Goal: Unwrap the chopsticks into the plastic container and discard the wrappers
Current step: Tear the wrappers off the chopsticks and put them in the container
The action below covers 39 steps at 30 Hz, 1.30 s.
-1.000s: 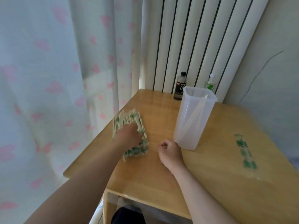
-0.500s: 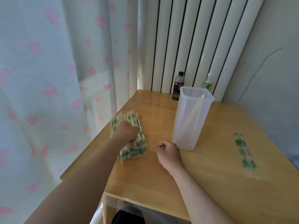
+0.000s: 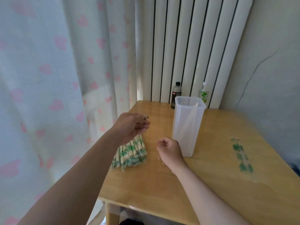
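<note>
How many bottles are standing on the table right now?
2. A dark bottle stands at the far edge of the table, left of the plastic container; a clear green-labelled bottle stands behind the container, its lower part hidden. None other shows.

Plastic container (image 3: 186,127) upright on the desk (image 3: 162,184), dark bottle (image 3: 176,95) and green-labelled bottle (image 3: 203,95) just behind at its 12 o'clock, wrapped chopstick pile (image 3: 129,153) at 8 o'clock, right hand (image 3: 170,153) in the lane between, flat wrapper (image 3: 241,155) at 3 o'clock, open wood at 6 o'clock.
</note>
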Tool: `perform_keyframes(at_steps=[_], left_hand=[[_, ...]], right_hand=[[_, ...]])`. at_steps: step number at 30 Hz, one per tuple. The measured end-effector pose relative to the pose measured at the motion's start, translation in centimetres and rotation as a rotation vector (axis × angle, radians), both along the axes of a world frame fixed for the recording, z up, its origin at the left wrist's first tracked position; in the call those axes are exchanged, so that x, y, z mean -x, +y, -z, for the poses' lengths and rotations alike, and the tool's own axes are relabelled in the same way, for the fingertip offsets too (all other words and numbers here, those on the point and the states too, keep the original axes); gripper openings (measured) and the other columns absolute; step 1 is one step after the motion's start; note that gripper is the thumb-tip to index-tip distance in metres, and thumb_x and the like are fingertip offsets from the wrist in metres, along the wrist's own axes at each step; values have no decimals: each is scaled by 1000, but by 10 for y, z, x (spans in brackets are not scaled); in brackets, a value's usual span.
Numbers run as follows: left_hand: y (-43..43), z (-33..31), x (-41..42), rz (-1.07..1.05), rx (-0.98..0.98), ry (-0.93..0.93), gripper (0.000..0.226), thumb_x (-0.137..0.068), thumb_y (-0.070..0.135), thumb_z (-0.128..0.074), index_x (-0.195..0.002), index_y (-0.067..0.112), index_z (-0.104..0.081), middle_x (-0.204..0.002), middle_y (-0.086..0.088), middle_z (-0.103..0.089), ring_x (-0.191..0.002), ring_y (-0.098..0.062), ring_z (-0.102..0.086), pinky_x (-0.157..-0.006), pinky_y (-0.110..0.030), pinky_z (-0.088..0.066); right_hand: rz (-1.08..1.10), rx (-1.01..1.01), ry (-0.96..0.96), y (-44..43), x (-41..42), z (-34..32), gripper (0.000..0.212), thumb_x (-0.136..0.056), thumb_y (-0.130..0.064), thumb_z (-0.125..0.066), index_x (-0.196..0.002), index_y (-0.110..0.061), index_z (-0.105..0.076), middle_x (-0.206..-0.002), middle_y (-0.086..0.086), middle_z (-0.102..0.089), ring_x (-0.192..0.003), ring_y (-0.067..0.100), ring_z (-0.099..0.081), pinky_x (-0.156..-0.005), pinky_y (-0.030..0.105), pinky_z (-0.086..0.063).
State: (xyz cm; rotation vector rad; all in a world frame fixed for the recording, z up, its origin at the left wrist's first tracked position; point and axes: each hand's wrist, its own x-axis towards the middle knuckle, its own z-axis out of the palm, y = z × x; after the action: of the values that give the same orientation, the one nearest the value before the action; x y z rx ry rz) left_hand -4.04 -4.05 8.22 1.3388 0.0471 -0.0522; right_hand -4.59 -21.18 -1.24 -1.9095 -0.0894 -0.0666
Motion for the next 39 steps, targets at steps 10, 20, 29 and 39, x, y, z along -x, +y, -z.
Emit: perform_keyframes(at_steps=[10, 20, 29, 39], left_hand=[[-57, -34, 11, 91, -128, -171, 15, -95, 13, -67, -94, -1, -71, -63, -5, -60, -46, -13, -49, -40, -22, -42], [-96, -28, 3, 48, -374, -217, 21, -90, 26, -76, -88, 5, -74, -56, 6, -43, -47, -12, -33, -47, -25, -32], [-110, -26, 6, 52, -483, -321, 24, -95, 24, -69, -90, 2, -75, -80, -15, -68, -78, -22, -65, -75, -34, -57], [-128, -18, 12, 369, -574, -321, 19, -100, 16, -60, -86, 5, -63, -79, -12, -65, -68, -23, -66, -64, -34, -57]], right_hand=[[-85, 104, -215, -32, 1, -34, 24, -100, -23, -60, -77, -18, -63, -70, -11, -55, -64, 4, -49, -63, 25, -38], [-48, -127, -161, -62, 10, -56, 24, -101, -15, -60, -78, -9, -61, -60, -3, -46, -60, 18, -45, -62, 35, -39], [-18, -137, -152, -80, 16, -67, 17, -98, -18, -63, -88, -11, -74, -66, -6, -64, -61, 7, -56, -62, 26, -47], [105, -523, -218, -116, 11, -101, 17, -101, -22, -63, -103, -15, -79, -78, 6, -61, -63, 15, -51, -43, 27, -35]])
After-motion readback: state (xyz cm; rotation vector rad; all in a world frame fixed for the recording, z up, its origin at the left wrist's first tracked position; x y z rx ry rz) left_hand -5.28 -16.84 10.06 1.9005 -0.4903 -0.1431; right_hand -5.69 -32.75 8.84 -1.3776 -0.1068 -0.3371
